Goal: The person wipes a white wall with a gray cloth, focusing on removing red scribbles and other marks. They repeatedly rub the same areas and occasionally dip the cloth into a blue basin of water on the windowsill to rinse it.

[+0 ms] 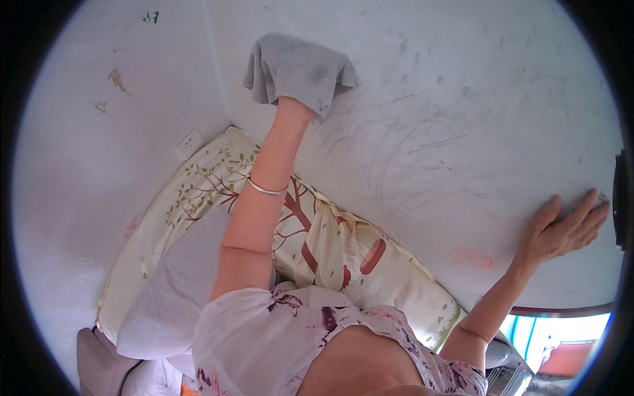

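Observation:
A grey cloth (299,69) covers my left hand up to the wrist and lies against the white wall (446,148), near its corner. The cloth hides the fingers, and its edges hang loose on both sides. A silver bangle (266,188) is on the left forearm. At the far right, my right hand (564,230) rests on the wall with its fingers apart and holds nothing. Dark scuffs and curved scratch marks spread over the wall between the hands. A reddish scribble (474,258) is on the wall to the left of the right hand.
Cream fabric with a printed tree (297,213) stands along the foot of both walls. A grey cushion-like thing (168,287) leans before it at left. A wall socket (189,142) is near the corner. A dark object (621,198) borders the right edge, above a bright window (554,331).

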The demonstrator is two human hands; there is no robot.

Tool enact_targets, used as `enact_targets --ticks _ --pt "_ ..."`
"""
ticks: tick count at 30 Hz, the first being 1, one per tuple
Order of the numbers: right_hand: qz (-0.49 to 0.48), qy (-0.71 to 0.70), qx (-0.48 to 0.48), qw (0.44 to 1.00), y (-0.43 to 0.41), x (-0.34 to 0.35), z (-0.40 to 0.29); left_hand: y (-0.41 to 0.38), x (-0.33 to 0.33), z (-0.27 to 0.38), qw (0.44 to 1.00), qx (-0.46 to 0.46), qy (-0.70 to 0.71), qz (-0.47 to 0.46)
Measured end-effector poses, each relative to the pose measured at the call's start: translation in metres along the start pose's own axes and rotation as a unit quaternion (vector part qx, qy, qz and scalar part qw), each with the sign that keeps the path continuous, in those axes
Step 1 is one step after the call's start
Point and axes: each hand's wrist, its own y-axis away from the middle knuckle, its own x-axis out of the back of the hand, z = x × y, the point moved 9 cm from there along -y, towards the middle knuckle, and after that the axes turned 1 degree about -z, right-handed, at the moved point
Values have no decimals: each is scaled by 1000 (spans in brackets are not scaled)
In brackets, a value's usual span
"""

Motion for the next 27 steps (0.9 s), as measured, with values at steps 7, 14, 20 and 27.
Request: enact_targets --ticks 7,14,20,27 --pt "5 4 -9 1000 4 1 1 31 -28 -3 868 104 -348 -339" --pt "-15 -1 0 1000 5 -1 2 -1 -28 26 952 -99 -259 -126" --pt "-10 -8 -1 1000 3 -2 6 -13 -27 26 936 -81 -311 -141" --pt "-8 -11 -9 1000 4 -1 3 37 -19 -23 969 11 -185 -162"
